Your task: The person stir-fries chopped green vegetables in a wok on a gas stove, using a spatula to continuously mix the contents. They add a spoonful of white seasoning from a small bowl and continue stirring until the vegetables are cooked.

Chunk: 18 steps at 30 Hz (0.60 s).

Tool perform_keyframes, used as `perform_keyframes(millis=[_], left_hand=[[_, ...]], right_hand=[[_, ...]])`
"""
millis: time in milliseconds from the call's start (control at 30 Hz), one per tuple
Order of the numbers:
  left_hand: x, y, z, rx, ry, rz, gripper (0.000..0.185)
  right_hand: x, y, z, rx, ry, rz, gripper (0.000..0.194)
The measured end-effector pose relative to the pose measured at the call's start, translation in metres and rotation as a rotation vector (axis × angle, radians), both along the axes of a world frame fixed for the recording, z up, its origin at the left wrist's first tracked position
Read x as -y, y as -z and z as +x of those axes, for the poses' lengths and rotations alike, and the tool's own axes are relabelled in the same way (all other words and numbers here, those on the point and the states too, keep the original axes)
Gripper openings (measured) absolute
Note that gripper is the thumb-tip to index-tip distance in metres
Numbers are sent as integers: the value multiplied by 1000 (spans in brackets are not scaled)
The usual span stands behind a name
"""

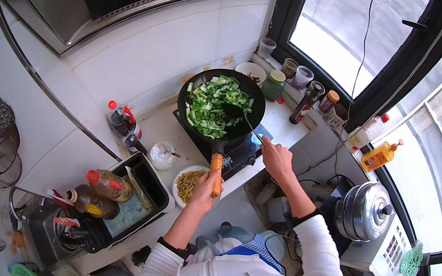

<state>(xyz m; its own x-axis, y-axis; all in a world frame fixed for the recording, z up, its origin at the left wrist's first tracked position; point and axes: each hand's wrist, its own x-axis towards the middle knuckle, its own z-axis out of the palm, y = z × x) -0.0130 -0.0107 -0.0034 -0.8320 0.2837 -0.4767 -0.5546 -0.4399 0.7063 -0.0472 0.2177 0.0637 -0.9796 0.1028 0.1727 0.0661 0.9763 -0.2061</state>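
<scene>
A black wok (243, 135) full of chopped leafy greens (215, 106) sits on a black portable stove (239, 159). Its wooden handle (217, 164) is in the grip of my left hand (204, 188). In my right hand (274, 156) is the handle of a metal ladle (252, 128), whose dark bowl lies among the greens at the right of the wok. Just left of my left hand, a plate (176, 177) holds chopped yellowish-green pieces (186, 185). A glass jar with white contents (162, 155) and a spoon stands beyond it.
Sauce bottles (124, 121) stand by the wall. Oil bottles (94, 204) rest in a black tray by the sink (40, 234). Behind the wok are a white bowl (250, 70) and a green jar (273, 86). A dark bottle (306, 104) is on the right, with a steel steamer pot (368, 210) further right.
</scene>
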Motion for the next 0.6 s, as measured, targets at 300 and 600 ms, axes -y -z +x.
perform_keyframes(millis=[300,600], left_hand=[[1,4,0,7,-1,5,30],[1,4,-1,6,-4,6,32]], right_hand=[[4,7,-7,3,-19,-2,21],[-1,-30,26,24,-31,-136,25]])
